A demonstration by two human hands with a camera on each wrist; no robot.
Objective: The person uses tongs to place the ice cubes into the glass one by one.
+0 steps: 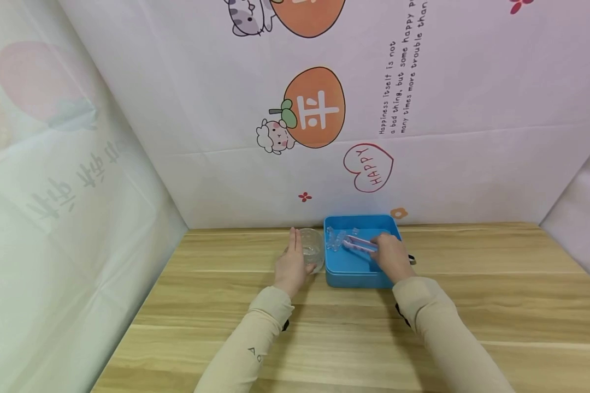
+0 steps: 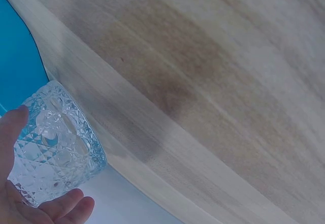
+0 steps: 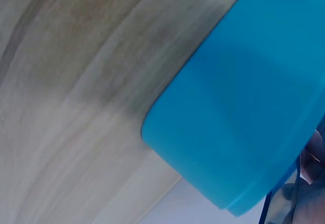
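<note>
A clear cut-glass cup (image 1: 313,250) stands just left of a blue box (image 1: 359,280). My left hand (image 1: 291,268) holds the cup, fingers along its far left side and thumb on the near side; the left wrist view shows the cup's (image 2: 58,142) diamond pattern. My right hand (image 1: 392,256) grips pink-and-purple tongs (image 1: 361,244) over the box. Their tips are at a cluster of small clear cubes (image 1: 334,239) in the box's left part; whether a cube is between them, I cannot tell. In the right wrist view, the box wall (image 3: 228,97) hides most of the hand.
Both things stand near the back edge of a wooden table (image 1: 324,338), close to a printed white backdrop (image 1: 216,188). A dark strap or clip (image 1: 412,260) sticks out at the box's right side. Another white sheet (image 1: 88,218) hangs on the left.
</note>
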